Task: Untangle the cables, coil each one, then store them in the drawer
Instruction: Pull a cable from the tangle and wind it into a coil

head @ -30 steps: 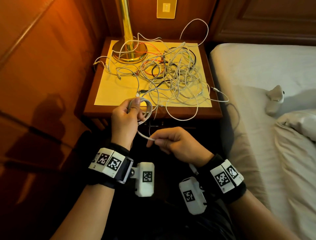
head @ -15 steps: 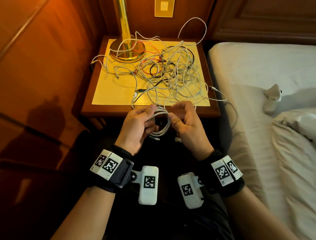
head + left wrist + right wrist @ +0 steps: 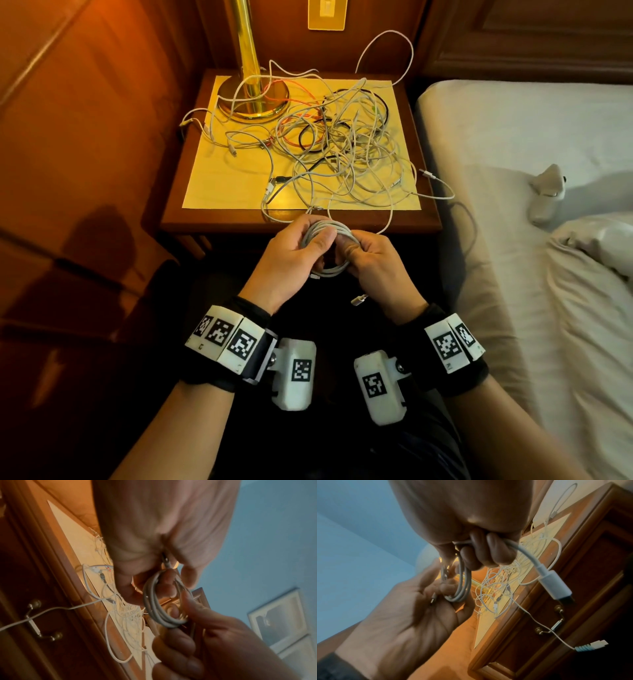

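I have both hands low in the centre of the head view, just in front of the nightstand's (image 3: 219, 224) near edge. My left hand (image 3: 291, 260) grips a small coil of white cable (image 3: 329, 230), thumb laid over the top loops and fingers curled through the ring. My right hand (image 3: 373, 258) closes on the same coil from the other side, its fingers hooked around the strands. In the right wrist view that hand also clamps the cable's free end, and a white plug (image 3: 556, 584) sticks out to the right of my fingers (image 3: 498, 550), hanging in the air. In the left wrist view the coil (image 3: 154, 601) shows as several grey-white loops bunched together between the two hands.

The tangle of cables (image 3: 342, 147) lies on the yellow mat (image 3: 219, 178) in the upper centre of the head view, mostly white strands with a black and an orange one mixed in. Some loops drape over the brass lamp base (image 3: 253, 99) at the upper left of the mat; one strand trails off the right edge toward the bed (image 3: 513, 137). The drawer front, with its brass handle (image 3: 554, 626), sits at the lower right of the right wrist view, with a thin white cable crossing in front of it. The drawer looks closed.
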Available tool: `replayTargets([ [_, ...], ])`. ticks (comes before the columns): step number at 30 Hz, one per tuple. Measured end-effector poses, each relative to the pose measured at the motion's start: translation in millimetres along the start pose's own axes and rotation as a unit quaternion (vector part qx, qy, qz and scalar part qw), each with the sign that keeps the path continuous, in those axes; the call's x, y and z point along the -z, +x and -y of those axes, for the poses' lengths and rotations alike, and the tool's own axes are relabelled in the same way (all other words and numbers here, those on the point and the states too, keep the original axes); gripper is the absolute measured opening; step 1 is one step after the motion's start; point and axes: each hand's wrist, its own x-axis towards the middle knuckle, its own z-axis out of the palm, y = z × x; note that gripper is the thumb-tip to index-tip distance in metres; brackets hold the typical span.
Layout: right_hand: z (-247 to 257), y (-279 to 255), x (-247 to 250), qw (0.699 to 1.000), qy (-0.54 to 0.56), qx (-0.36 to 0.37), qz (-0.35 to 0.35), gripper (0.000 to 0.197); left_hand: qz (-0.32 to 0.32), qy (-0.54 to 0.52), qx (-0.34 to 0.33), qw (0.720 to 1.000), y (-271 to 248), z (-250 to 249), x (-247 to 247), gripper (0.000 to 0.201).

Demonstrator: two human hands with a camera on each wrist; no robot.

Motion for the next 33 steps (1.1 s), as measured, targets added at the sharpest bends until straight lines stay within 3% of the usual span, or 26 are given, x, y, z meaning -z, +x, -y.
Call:
replayTargets([
  [4, 6, -5, 7, 1.0, 0.021, 0.0, 0.022, 0.024, 0.015, 0.029, 0.016, 0.999, 0, 1, 6, 0.02],
  [8, 7, -4, 22, 0.997, 0.072, 0.029, 0.017, 0.006, 0.056, -0.047, 0.077, 0.994, -3, 1, 13, 0.03],
  [12, 7, -1, 26, 0.992, 0.1, 0.071, -0.012, 0.006, 0.091, -0.123, 0.123, 0.981, -8, -8, 14, 0.035],
  [17, 1, 2, 13, 0.99, 0.11, 0.063, -0.056, 0.008, 0.105, -0.187, 0.121, 0.969, -9, -16, 11, 0.031],
  [21, -4, -4, -1, 0.992, 0.104, 0.029, -0.07, 0.016, 0.092, -0.218, 0.104, 0.966, -9, -14, 10, 0.028],
  [25, -5, -9, -11, 0.981, 0.188, -0.016, -0.049, 0.009, 0.044, -0.252, 0.073, 0.964, -7, -12, 4, 0.029],
  [29, -1, -10, -12, 0.952, 0.296, -0.066, -0.039, 0.018, -0.007, -0.183, 0.054, 0.982, -1, -6, 0, 0.038],
  [33, -1, -10, -10, 0.945, 0.317, -0.077, -0.032, 0.031, -0.018, -0.154, 0.046, 0.987, -1, -3, -4, 0.054],
])
